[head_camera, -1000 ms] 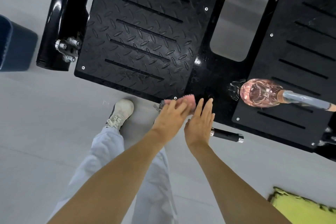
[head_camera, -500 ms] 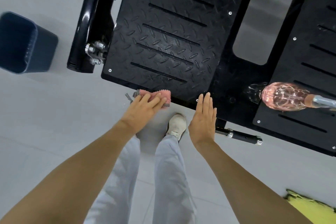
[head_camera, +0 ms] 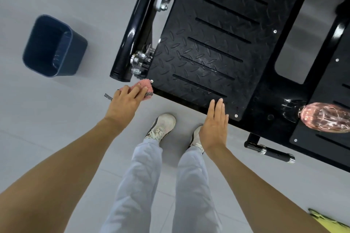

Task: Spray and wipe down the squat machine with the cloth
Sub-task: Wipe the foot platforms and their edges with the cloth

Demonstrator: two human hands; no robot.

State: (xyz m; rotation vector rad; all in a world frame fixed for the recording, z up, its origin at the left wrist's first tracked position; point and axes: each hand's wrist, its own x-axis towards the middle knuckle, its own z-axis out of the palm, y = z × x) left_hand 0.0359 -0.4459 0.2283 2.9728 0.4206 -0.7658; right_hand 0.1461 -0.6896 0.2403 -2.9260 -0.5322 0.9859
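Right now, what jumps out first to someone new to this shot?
The black tread footplate fills the upper right, with the left hand pressing a pink cloth at its near-left corner. The right hand is flat and open by the near edge; a pink bottle lies at far right, a dark blue bin on the floor at left.

Fluffy pink cloth (head_camera: 145, 86); matt textured footplate (head_camera: 204, 51).
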